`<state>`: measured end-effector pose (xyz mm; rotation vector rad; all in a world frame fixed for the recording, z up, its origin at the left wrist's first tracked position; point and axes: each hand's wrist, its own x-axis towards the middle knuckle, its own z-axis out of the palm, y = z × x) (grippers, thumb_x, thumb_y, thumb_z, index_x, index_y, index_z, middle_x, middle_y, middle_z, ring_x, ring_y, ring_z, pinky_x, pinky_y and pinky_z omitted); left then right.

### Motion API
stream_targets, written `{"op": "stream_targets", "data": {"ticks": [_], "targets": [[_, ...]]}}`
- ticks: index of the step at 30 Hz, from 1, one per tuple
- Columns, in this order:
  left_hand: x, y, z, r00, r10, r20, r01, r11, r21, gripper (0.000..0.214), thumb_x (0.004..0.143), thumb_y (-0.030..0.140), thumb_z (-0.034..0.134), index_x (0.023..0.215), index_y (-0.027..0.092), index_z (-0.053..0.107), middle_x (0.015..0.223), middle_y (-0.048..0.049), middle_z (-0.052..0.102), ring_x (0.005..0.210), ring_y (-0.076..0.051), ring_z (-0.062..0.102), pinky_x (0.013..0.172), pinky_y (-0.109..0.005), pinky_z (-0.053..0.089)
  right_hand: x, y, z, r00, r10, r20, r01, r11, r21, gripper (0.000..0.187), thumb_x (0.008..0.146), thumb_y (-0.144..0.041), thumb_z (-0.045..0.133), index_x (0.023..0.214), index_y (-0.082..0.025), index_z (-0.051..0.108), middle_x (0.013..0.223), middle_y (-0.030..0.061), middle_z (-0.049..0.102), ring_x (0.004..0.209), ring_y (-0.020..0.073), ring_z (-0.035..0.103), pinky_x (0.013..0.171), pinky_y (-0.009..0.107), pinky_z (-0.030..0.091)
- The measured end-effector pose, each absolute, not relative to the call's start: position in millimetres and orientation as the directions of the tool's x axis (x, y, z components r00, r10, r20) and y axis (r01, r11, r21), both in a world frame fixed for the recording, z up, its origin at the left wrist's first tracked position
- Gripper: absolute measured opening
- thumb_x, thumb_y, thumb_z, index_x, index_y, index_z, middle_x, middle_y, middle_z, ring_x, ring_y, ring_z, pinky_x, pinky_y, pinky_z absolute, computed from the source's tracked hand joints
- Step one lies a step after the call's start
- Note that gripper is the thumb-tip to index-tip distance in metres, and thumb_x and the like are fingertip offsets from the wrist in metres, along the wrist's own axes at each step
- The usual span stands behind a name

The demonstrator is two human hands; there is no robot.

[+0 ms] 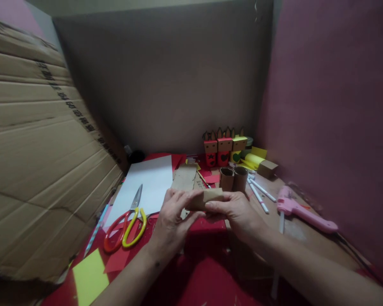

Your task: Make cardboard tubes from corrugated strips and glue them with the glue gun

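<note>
A small folded piece of brown cardboard (207,199) is held up between both hands over the red table surface (201,263). My left hand (177,212) grips its left end, with the thumb below and fingers on top. My right hand (236,210) pinches its right end between thumb and fingers. Just behind the hands stand two brown cardboard tubes (226,179). To the left, scissors (129,225) with one red and one yellow handle lie partly on a white sheet (147,180).
Several decorated cardboard figures (223,148) stand at the back. A pink glue gun (303,210) and white-barrelled markers (258,195) lie on the right. Yellow paper (91,276) rests front left. A large cardboard panel (44,148) rises on the left, a pink wall (332,106) on the right.
</note>
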<state>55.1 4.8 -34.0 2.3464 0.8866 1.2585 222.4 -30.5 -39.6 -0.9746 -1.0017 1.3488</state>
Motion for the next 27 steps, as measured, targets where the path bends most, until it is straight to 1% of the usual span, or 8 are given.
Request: {"op": "stream_targets", "data": {"ticks": [3, 6, 10, 12, 16, 20, 24, 27], "targets": [[55.2, 3.5, -34.0, 0.396, 0.557, 0.73, 0.524, -0.79, 0.319, 0.037, 0.073, 0.028, 0.067, 0.11, 0.027, 0.061, 0.106, -0.0098, 0.051, 0.1, -0.027, 0.042, 0.083, -0.043, 0.042, 222.7, -30.1, -39.6, -0.046, 0.999, 0.004, -0.288, -0.009, -0.957, 0.018, 0.063, -0.025, 0.072, 0.076, -0.012, 0.071, 0.064, 0.0062, 0.069, 0.055, 0.0136, 0.062, 0.06, 0.028, 0.049], [54.8, 5.9, -37.1, 0.46, 0.486, 0.743, 0.49, -0.837, 0.245, 0.036, 0.076, 0.026, 0.064, 0.111, 0.025, 0.058, 0.123, -0.0113, 0.045, 0.113, -0.03, 0.039, 0.091, -0.045, 0.038, 220.6, -31.2, -39.1, -0.051, 0.999, 0.01, -0.278, -0.004, -0.961, 0.013, 0.063, -0.022, 0.072, 0.071, -0.012, 0.071, 0.061, 0.0055, 0.068, 0.055, 0.0126, 0.061, 0.059, 0.027, 0.048], [54.2, 7.6, -43.9, 0.543, 0.502, 0.673, 0.39, -0.861, 0.327, 0.033, 0.081, 0.019, 0.057, 0.113, 0.025, 0.052, 0.105, -0.0073, 0.059, 0.099, -0.023, 0.053, 0.086, -0.038, 0.043, 218.9, -32.9, -37.8, -0.058, 0.998, 0.008, -0.294, -0.01, -0.956, 0.011, 0.061, -0.02, 0.072, 0.069, -0.014, 0.072, 0.062, 0.0051, 0.068, 0.055, 0.0129, 0.061, 0.061, 0.028, 0.048], [54.6, 6.0, -44.8, 0.52, 0.533, 0.667, 0.39, -0.843, 0.37, 0.031, 0.079, 0.019, 0.058, 0.109, 0.024, 0.051, 0.104, -0.0075, 0.059, 0.099, -0.024, 0.053, 0.086, -0.038, 0.042, 219.5, -34.2, -35.2, -0.067, 0.998, 0.014, -0.278, -0.005, -0.961, 0.008, 0.062, -0.019, 0.071, 0.068, -0.014, 0.071, 0.061, 0.0043, 0.068, 0.056, 0.0131, 0.06, 0.061, 0.028, 0.048], [55.2, 2.4, -39.0, 0.545, 0.585, 0.601, 0.326, -0.808, 0.491, 0.039, 0.079, 0.02, 0.059, 0.116, 0.023, 0.047, 0.111, -0.0081, 0.054, 0.104, -0.022, 0.05, 0.087, -0.035, 0.042, 221.2, -37.0, -28.0, -0.109, 0.992, 0.057, -0.219, 0.032, -0.975, 0.005, 0.064, -0.014, 0.067, 0.066, -0.015, 0.071, 0.059, 0.0017, 0.065, 0.058, 0.0119, 0.057, 0.062, 0.027, 0.045], [53.9, 2.3, -33.2, 0.579, 0.579, 0.575, 0.237, -0.793, 0.56, 0.028, 0.081, 0.018, 0.057, 0.108, 0.023, 0.055, 0.101, -0.004, 0.06, 0.096, -0.018, 0.054, 0.084, -0.03, 0.042, 222.0, -37.6, -26.1, -0.144, 0.987, 0.067, -0.209, 0.035, -0.977, 0.006, 0.064, -0.014, 0.065, 0.064, -0.013, 0.071, 0.057, 0.0019, 0.064, 0.055, 0.0114, 0.055, 0.059, 0.026, 0.043], [55.0, 0.1, -32.6, 0.502, 0.685, 0.527, 0.191, -0.683, 0.705, 0.031, 0.075, 0.015, 0.064, 0.105, 0.023, 0.06, 0.106, -0.003, 0.059, 0.101, -0.018, 0.054, 0.088, -0.029, 0.041, 222.8, -37.4, -28.8, -0.132, 0.984, 0.123, -0.189, 0.097, -0.977, 0.004, 0.063, -0.015, 0.067, 0.065, -0.014, 0.071, 0.057, 0.0012, 0.064, 0.056, 0.0106, 0.054, 0.059, 0.025, 0.041], [57.0, -0.7, -34.0, 0.451, 0.739, 0.501, 0.182, -0.626, 0.759, 0.031, 0.074, 0.015, 0.065, 0.103, 0.024, 0.061, 0.107, -0.002, 0.059, 0.102, -0.017, 0.053, 0.089, -0.028, 0.04, 222.3, -37.5, -30.4, -0.088, 0.988, 0.131, -0.166, 0.115, -0.979, 0.005, 0.063, -0.015, 0.068, 0.066, -0.015, 0.072, 0.057, 0.0009, 0.064, 0.055, 0.0103, 0.053, 0.059, 0.024, 0.041]]}}
